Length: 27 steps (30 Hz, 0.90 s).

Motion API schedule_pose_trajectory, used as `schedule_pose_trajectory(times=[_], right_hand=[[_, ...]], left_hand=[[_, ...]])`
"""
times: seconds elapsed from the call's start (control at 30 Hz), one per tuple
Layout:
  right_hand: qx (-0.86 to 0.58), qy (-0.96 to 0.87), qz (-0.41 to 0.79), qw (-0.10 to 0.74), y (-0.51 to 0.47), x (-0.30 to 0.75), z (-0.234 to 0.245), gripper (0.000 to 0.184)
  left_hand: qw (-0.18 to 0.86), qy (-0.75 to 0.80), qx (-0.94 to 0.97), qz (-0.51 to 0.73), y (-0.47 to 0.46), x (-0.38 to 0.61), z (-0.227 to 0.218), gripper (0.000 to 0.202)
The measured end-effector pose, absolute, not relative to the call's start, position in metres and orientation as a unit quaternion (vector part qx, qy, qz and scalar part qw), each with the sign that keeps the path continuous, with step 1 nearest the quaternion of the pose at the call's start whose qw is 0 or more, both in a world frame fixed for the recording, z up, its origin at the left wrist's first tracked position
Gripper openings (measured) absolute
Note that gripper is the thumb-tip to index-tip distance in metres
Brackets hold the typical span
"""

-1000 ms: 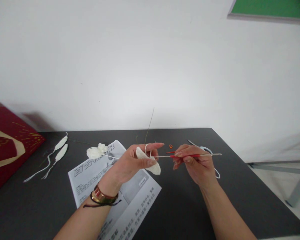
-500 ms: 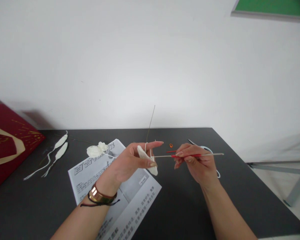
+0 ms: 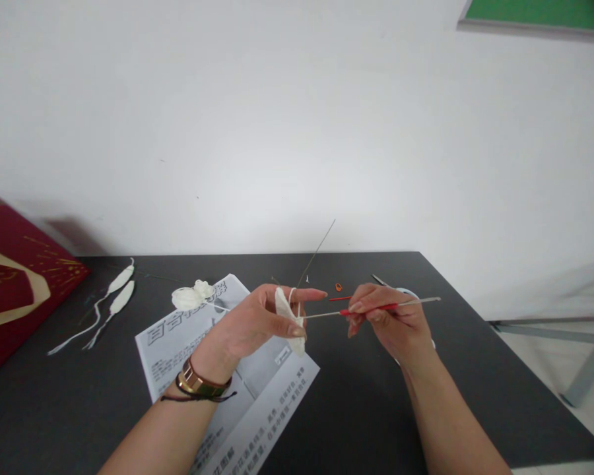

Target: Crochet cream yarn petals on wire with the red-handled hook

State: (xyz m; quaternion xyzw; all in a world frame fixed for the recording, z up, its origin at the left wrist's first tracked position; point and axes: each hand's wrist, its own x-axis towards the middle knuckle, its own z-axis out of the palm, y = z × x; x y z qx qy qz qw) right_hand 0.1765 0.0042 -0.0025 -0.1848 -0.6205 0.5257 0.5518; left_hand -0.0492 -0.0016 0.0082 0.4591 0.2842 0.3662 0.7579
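Observation:
Above the printed sheet, my left hand (image 3: 257,320) pinches a white crocheted petal (image 3: 283,305) between thumb and fingers, its index finger stretched out to the right. White yarn (image 3: 292,295) loops over that finger. A thin wire (image 3: 319,247) sticks up and to the right from behind the petal. My right hand (image 3: 393,320) grips the red handle of a crochet hook (image 3: 383,308) like a pen. The hook's metal shaft reaches left to the petal's edge, where its tip is hidden in the stitches.
A printed paper sheet (image 3: 287,396) lies under my left arm, with a white yarn ball (image 3: 191,297) on its top corner. Two finished white petals (image 3: 122,297) lie left, beside a red gift bag (image 3: 20,284). An orange stitch marker (image 3: 338,287), a red needle (image 3: 339,299) and scissors (image 3: 379,280) lie behind my right hand.
The petal has turned more upright in my left hand, and the wire's free end has swung right. The hook now slants, its left end slightly lower.

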Motion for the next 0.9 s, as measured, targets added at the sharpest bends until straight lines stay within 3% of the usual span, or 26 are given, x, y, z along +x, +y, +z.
schedule_pose_trajectory(times=[0.4, 0.67, 0.9], right_hand=[[-0.248, -0.404, 0.668, 0.573, 0.006, 0.164, -0.006, 0.015], [-0.264, -0.194, 0.776, 0.539, 0.011, 0.146, -0.02, 0.008], [-0.279, -0.26, 0.723, 0.576, 0.007, 0.141, -0.023, 0.016]], left_hand=[[0.665, 0.311, 0.549, 0.401, -0.004, -0.049, 0.01, 0.029], [0.463, 0.346, 0.611, 0.541, 0.0, -0.027, -0.005, 0.032], [0.528, 0.364, 0.526, 0.559, 0.0, -0.016, -0.018, 0.045]])
